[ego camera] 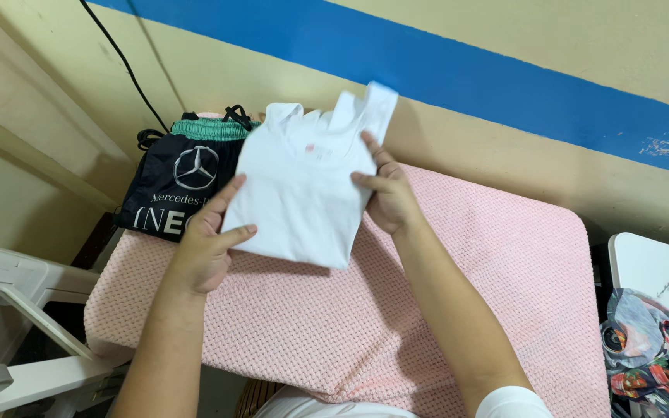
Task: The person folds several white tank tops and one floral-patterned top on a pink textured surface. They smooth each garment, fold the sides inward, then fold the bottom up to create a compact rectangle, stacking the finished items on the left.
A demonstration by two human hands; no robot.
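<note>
Both hands gripped a folded white tank top (297, 190) above the pink textured cover (458, 294) — the left hand (204, 246) pinching its lower left edge, the right hand (387, 195) clasping the right edge. Dark shorts with a green waistband (183, 174) lay just beside it, at the cover's far left corner.

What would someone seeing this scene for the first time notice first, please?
The eye lands on the folded white top at the centre, gripped at its edges by the left hand and the right hand above a pink textured cover. Just behind, at the cover's far left corner, lie dark shorts with a green waistband. A broad blue stripe runs across the cream wall behind.
</note>
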